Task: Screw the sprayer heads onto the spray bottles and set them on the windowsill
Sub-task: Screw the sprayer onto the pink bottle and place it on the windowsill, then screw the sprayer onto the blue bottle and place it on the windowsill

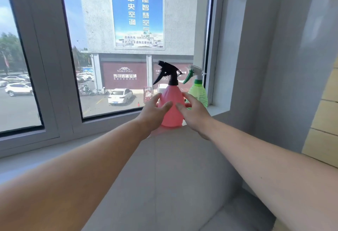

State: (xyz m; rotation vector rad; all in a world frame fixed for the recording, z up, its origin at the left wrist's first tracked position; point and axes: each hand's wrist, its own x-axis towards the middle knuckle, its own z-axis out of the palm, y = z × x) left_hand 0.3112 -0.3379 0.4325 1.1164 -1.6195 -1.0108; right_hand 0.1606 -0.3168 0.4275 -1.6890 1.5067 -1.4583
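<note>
A: What is in front of me right now?

B: From the head camera I see a pale grey windowsill (182, 157) under a large window (128, 48). A pink spray bottle (172, 106) stands upright on the sill, close to the glass. A black sprayer head (167, 72) sits on its neck, trigger and nozzle pointing left.

A: And the hands?

B: Both bare forearms reach forward from the bottom of the view. The left hand (152, 112) is on the bottle's left side, the right hand (194, 112) on its right. On both, the fingers are loosely spread and slightly curled, cupping the bottle rather than clamping it. The thumbs point toward each other across the front of the pink body. I cannot tell for certain whether the fingertips press the plastic or rest just off it.

A: Anything else on the sill?

B: Yes. A green spray bottle (198, 93) stands upright just behind and to the right of the pink one, in the corner by the window frame. It carries a white and green sprayer head (194, 73), also pointing left. My right hand partly hides its base.

A: Beyond the glass?

B: A building with a tall blue banner (137, 11), and parked cars (119, 96) below.
</note>
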